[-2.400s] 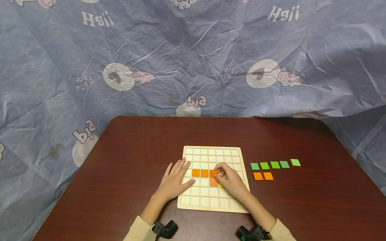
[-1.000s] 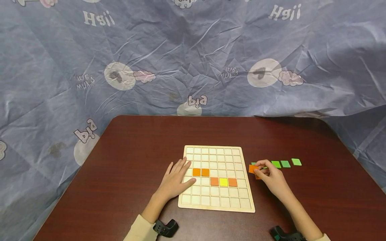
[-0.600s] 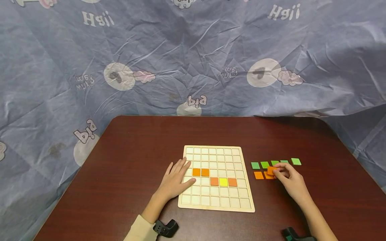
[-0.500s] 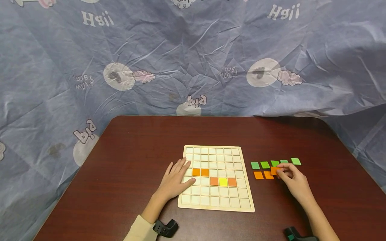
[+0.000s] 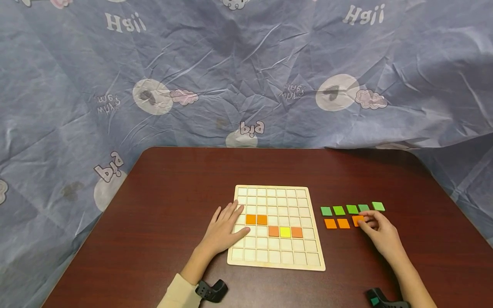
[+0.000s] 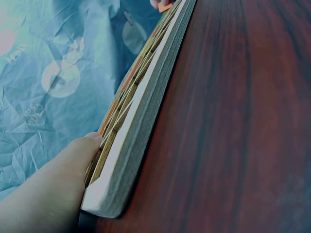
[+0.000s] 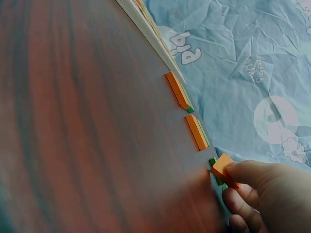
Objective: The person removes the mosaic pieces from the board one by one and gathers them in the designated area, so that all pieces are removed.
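My left hand (image 5: 222, 231) rests with straight, spread fingers on the left edge of a pale wooden grid board (image 5: 277, 266). In the left wrist view its thumb (image 6: 73, 155) lies on the board's rim. Over the table right of the board, my right hand (image 5: 381, 233) pinches an orange square tile (image 5: 357, 220) between thumb and fingers. The right wrist view has this held tile (image 7: 223, 167) tilted. To its left, two orange tiles lie in a row, one of them the nearer tile (image 5: 343, 223). On the board sit two orange tiles (image 5: 256, 219), two reddish-orange tiles and a yellow tile (image 5: 285, 232).
Behind the orange row lies a row of several green tiles (image 5: 339, 210), with a light green tile (image 5: 378, 206) at its right end. The brown table (image 5: 185, 179) extends to a grey-blue patterned cloth (image 5: 246, 77) hanging behind it.
My right hand has taken an orange tile off the board and carried it right, past the two loose orange tiles to the row's right end. The left hand stays in place.
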Available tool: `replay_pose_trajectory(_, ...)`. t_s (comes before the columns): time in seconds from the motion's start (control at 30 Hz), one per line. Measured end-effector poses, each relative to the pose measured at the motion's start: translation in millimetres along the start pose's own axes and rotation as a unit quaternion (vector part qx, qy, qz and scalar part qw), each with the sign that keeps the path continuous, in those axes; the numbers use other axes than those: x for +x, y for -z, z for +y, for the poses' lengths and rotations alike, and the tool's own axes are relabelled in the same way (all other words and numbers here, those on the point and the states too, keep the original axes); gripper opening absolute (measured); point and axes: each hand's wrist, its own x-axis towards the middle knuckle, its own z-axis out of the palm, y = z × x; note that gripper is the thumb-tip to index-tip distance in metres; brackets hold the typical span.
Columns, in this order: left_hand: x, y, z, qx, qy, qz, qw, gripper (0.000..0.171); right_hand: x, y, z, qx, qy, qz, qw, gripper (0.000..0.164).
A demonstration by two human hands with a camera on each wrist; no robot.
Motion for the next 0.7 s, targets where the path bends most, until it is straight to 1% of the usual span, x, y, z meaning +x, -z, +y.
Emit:
replay_pose_trajectory(0.37, 0.5, 0.5, 0.0, 0.0, 0.002, -0.004, 1.0, 0.071, -1.0, -2.0, 3.8, -0.023, 0.017, 0.002, 1.0, 0.028)
replay_pose_trajectory(0.7, -0.3, 2.3, 1.9, -0.002, 0.004, -0.005, 1.0, 0.07, -1.6, -1.8, 4.6, -0.031, 0.018, -0.005, 0.999, 0.026)
